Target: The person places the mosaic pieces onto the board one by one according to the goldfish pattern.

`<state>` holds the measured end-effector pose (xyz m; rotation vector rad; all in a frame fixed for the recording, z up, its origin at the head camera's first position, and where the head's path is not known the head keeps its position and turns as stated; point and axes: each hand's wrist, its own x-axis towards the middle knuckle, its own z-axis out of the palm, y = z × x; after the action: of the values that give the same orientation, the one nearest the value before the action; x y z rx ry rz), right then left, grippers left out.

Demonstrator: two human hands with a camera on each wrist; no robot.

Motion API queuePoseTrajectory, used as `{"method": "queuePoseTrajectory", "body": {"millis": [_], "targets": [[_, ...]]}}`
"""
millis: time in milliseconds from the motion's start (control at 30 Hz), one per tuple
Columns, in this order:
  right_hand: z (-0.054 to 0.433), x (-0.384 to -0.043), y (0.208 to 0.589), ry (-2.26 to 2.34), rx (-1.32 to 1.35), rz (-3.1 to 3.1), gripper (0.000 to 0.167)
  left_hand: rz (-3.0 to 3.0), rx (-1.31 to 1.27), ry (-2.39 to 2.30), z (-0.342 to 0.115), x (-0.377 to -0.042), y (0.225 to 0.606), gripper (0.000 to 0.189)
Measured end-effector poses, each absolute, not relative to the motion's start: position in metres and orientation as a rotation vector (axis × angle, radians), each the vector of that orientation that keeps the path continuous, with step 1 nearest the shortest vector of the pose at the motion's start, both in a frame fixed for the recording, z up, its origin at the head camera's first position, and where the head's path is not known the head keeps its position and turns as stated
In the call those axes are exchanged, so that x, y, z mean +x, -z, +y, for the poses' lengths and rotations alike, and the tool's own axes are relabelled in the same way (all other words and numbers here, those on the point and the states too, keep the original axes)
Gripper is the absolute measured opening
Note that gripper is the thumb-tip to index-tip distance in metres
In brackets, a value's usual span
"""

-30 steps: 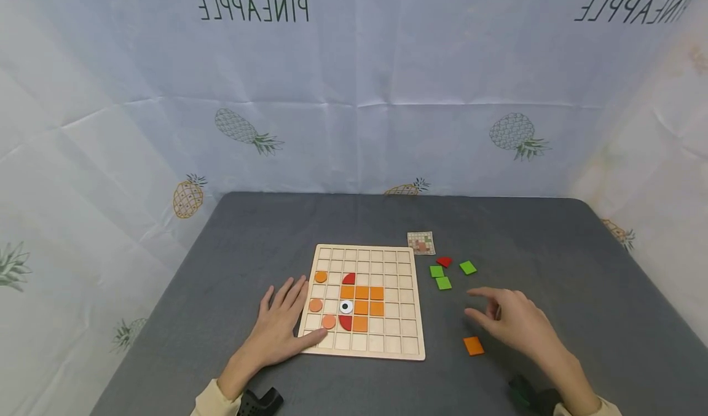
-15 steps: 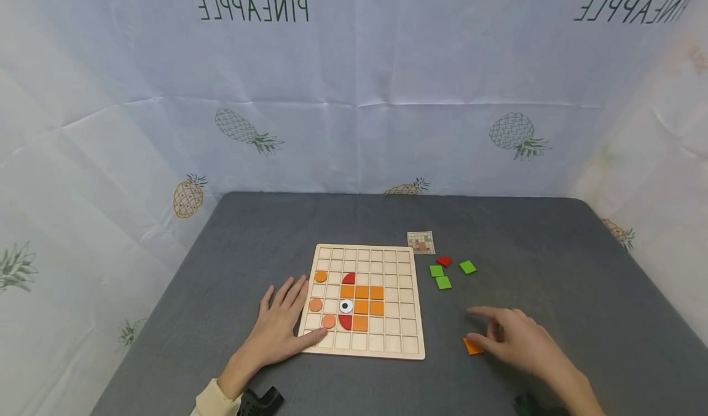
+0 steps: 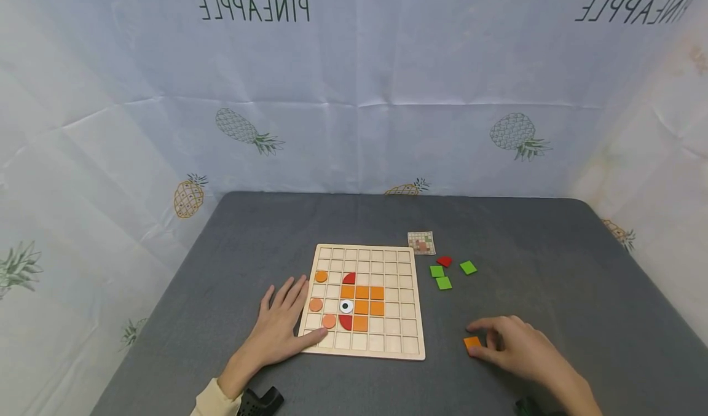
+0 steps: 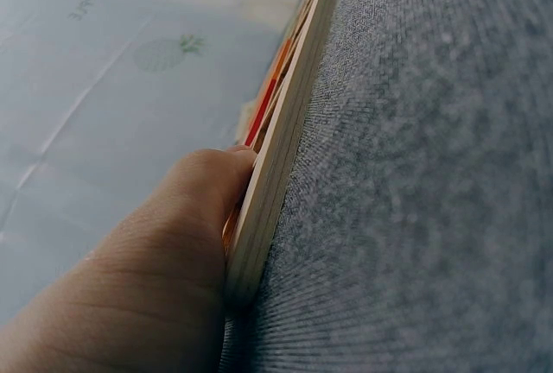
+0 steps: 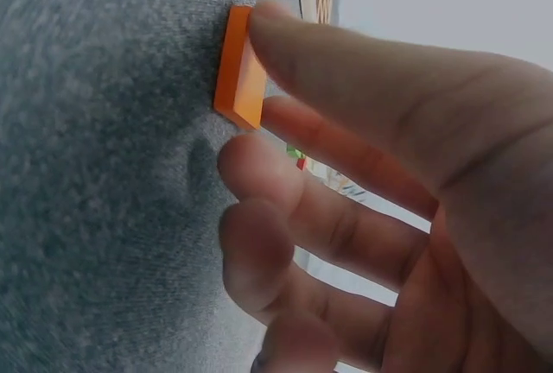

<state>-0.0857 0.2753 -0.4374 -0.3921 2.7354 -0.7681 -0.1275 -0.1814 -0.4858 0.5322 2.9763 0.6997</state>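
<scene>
My left hand (image 3: 281, 330) rests at the left edge of the square wooden grid board (image 3: 402, 330), fingers spread on the table side and thumb over the near-left corner. The board holds orange square tiles (image 3: 361, 307), orange discs (image 3: 321, 276), red quarter-round pieces (image 3: 349, 278) and a white eye disc (image 3: 346, 306). Right of the board, my right hand (image 3: 517, 347) is at a loose orange square tile (image 5: 242, 71) lying flat on the table. The thumb touches the tile's near corner. The bent index finger is by its far side, with a small gap in the head view.
Several green square tiles (image 3: 444, 283) and a red piece (image 3: 444, 261) lie right of the board. A small pattern card (image 3: 421, 243) sits at its far-right corner. A pineapple-print curtain (image 3: 354, 152) hangs behind the grey table (image 3: 531, 238).
My right hand has come down and towards me, from above the loose orange tile to touching it with the thumb. The left hand and board have stayed in place.
</scene>
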Motion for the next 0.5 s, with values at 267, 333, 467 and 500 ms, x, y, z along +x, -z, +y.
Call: {"method": "queuePoseTrajectory", "body": {"millis": [267, 333, 467, 500], "targets": [[0.2757, -0.0884, 0.4365, 0.763, -0.375, 2.713, 0.03, 2.972, 0.523, -0.697, -0.1817, -0.1269, 0.4855, 0.105], [0.2743, -0.0886, 0.4369, 0.742, -0.382, 2.74, 0.026, 2.973, 0.524, -0.697, -0.1819, -0.1269, 0.4857, 0.105], [0.2707, -0.0883, 0.438, 0.694, -0.41, 2.817, 0.02, 2.972, 0.528, -0.697, -0.1821, -0.1271, 0.4862, 0.105], [0.2698, -0.0884, 0.4382, 0.685, -0.414, 2.833, 0.019, 2.972, 0.528, -0.696, -0.1822, -0.1272, 0.4864, 0.105]]}}
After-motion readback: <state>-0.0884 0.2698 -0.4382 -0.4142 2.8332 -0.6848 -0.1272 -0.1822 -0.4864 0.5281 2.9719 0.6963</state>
